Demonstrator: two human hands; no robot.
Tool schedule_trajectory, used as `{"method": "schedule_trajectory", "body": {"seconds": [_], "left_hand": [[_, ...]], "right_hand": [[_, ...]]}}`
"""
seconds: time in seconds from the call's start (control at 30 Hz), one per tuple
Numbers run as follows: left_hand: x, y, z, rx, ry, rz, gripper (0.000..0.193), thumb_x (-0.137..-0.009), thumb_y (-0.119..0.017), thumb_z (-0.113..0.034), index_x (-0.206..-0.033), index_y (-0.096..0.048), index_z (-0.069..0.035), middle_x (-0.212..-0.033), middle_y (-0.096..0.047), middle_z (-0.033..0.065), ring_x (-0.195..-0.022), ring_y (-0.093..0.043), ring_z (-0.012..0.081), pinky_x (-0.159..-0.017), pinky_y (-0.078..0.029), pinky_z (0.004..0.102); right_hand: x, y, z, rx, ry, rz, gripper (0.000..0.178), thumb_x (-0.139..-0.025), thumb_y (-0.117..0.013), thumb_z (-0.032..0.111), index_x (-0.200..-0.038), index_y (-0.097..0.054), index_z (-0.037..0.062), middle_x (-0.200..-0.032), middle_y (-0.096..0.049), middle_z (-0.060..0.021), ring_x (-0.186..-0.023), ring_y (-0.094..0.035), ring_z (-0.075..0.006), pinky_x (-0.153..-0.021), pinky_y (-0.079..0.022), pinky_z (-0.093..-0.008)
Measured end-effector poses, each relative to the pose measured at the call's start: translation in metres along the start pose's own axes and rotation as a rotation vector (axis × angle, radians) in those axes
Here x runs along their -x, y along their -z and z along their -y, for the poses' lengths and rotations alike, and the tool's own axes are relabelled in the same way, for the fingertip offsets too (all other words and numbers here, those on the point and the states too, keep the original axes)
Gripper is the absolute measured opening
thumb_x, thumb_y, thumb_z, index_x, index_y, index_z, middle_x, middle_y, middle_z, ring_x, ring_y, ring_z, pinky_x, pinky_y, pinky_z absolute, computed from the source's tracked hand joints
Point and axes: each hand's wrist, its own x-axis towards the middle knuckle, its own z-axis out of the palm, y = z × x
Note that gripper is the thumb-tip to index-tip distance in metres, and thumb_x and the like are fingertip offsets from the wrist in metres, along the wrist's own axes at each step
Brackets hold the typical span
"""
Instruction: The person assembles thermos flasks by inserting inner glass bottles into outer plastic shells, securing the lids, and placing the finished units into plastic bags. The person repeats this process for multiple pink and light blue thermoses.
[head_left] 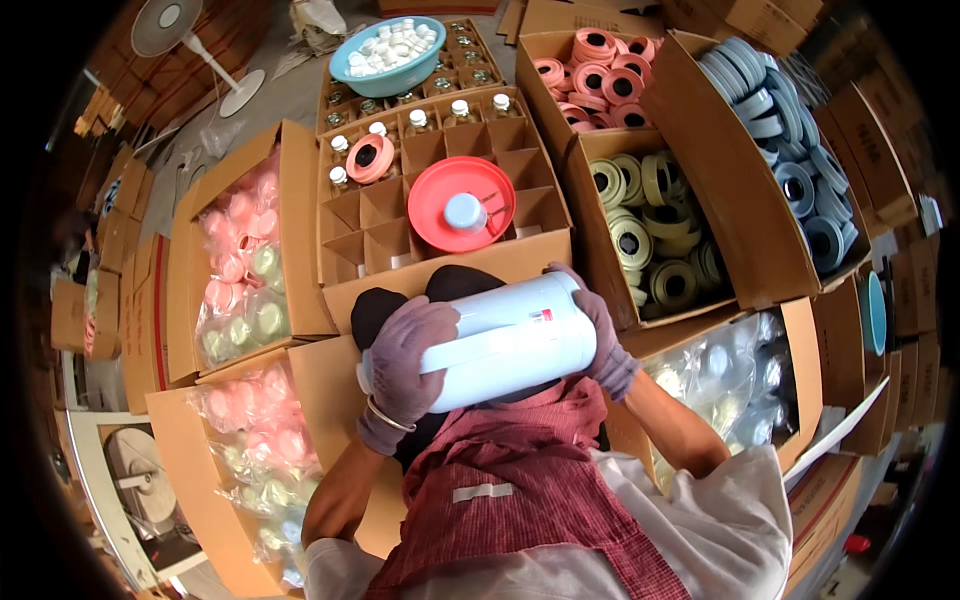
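Lying sideways between both gloved hands: white jug (pixel 500 345). Left hand (pixel 400 370) grip clamped on its base end, right hand (pixel 600 335) on its top end. Red lid (pixel 461 204) rests on divided carton (pixel 440 160) just beyond.

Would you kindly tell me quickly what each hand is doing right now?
Left hand: gloved, closed around the near end of the white flask, holding it.
Right hand: gloved, gripping the flask's far end.

Packing warehouse: stacked cardboard boxes (pixel 745 190) w/ tape rolls (pixel 655 230), bagged lids (pixel 240 270).
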Motion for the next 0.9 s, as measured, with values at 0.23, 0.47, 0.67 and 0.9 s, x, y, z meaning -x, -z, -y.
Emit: {"method": "schedule_trajectory", "body": {"seconds": [0.23,0.47,0.67,0.9], "left_hand": [[0.014,-0.001,0.024,0.369,0.428,0.026,0.018,-0.083,-0.058,-0.007,-0.096,-0.069,0.0,-0.091,-0.07,0.0136,-0.087,-0.069,0.03,-0.085,-0.054,0.0348],[0.058,-0.013,0.038,0.464,0.406,0.409,0.023,-0.087,-0.059,-0.011,-0.105,-0.065,0.0,-0.087,-0.07,0.0173,-0.078,-0.07,0.0259,-0.072,-0.054,0.0338],[0.036,-0.017,0.031,0.372,0.773,0.072,0.016,-0.089,-0.058,-0.01,-0.094,-0.071,-0.001,-0.083,-0.069,0.0115,-0.077,-0.066,0.0166,-0.074,-0.051,0.026],[0.026,0.003,0.048,0.434,0.758,-0.09,0.019,-0.093,-0.058,-0.013,-0.089,-0.07,0.002,-0.082,-0.069,0.0013,-0.078,-0.06,0.0078,-0.073,-0.047,0.0234]], "right_hand": [[-0.005,-0.034,0.031,0.45,-0.123,-0.049,0.051,-0.098,-0.052,0.026,-0.143,-0.042,0.0043,-0.134,-0.051,-0.0148,-0.124,-0.051,-0.0253,-0.108,-0.039,-0.0354],[0.003,-0.068,0.085,0.942,0.283,0.773,0.087,-0.075,-0.068,0.042,-0.149,-0.037,0.0084,-0.156,-0.024,-0.0196,-0.147,-0.019,-0.0342,-0.118,-0.014,-0.0431],[0.009,-0.04,0.052,0.661,0.178,0.408,0.079,-0.072,-0.067,0.035,-0.141,-0.043,0.006,-0.149,-0.033,-0.0179,-0.144,-0.026,-0.0319,-0.118,-0.015,-0.0411],[-0.022,-0.064,0.055,0.885,0.367,0.453,0.077,-0.072,-0.066,0.028,-0.142,-0.044,0.0056,-0.147,-0.037,-0.017,-0.143,-0.028,-0.0305,-0.118,-0.015,-0.0406]]}}
